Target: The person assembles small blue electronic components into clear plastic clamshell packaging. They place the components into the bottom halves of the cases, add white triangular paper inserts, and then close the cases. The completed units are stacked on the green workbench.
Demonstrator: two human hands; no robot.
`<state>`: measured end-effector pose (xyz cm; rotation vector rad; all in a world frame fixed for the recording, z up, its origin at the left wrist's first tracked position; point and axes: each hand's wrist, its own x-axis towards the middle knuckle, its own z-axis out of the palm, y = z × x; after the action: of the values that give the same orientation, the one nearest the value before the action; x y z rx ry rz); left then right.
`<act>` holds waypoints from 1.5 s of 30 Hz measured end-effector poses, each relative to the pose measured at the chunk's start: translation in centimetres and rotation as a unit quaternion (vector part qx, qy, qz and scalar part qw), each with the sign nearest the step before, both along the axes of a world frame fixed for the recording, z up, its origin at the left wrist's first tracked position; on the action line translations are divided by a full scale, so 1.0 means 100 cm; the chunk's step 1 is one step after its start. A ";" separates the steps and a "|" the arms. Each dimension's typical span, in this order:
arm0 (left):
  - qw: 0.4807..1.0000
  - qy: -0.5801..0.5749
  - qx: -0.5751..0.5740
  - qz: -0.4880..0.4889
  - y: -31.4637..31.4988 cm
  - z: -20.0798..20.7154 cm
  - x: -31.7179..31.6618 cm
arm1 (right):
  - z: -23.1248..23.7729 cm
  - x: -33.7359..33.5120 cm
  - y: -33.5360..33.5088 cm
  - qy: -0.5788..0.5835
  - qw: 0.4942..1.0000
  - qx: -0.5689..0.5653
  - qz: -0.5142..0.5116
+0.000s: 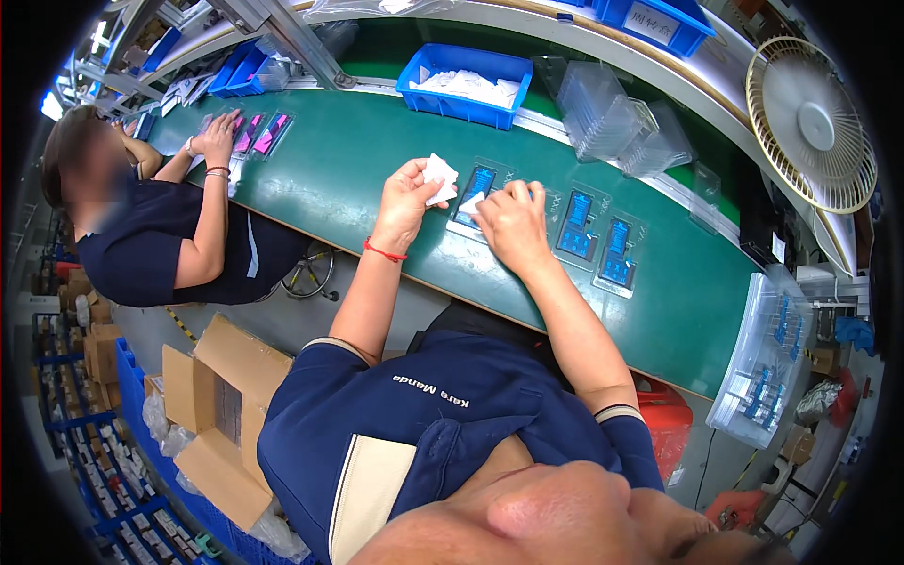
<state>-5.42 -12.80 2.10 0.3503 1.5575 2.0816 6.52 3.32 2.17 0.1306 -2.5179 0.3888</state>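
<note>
My left hand [405, 202], with a red cord at the wrist, is closed on a small stack of white paper-like pieces [439, 177] above the green bench. Just right of it, my right hand [513, 226] pinches a small white piece [473, 202] over a blue-and-black flat panel [478, 183] in a clear plastic tray. My fingers hide part of that tray. Two more clear trays with similar panels lie to the right, a nearer panel [576, 224] and a farther-right panel [618, 252].
A blue bin [461, 111] of white pieces stands at the back, beside stacked clear trays [593, 108]. More filled trays [763, 358] sit at the right end, below a fan [815, 122]. A co-worker [160, 226] handles pink-marked trays at left. An open carton [226, 405] stands behind me.
</note>
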 end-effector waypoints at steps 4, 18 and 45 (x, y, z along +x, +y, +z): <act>0.998 0.038 -0.027 -0.053 0.015 0.005 0.013 | 0.002 0.005 0.008 0.044 0.978 -0.202 -0.031; 0.975 0.125 -0.082 -0.162 0.052 0.011 0.054 | -0.011 0.021 0.051 -0.001 0.740 -0.672 -0.017; 0.965 0.056 -0.066 -0.247 0.077 0.020 0.074 | -0.016 0.074 0.088 -0.043 0.910 -0.352 -0.214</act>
<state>1.95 -5.06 4.05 0.7348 1.4775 1.5888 13.94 12.16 0.58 -0.7156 -2.2377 1.0894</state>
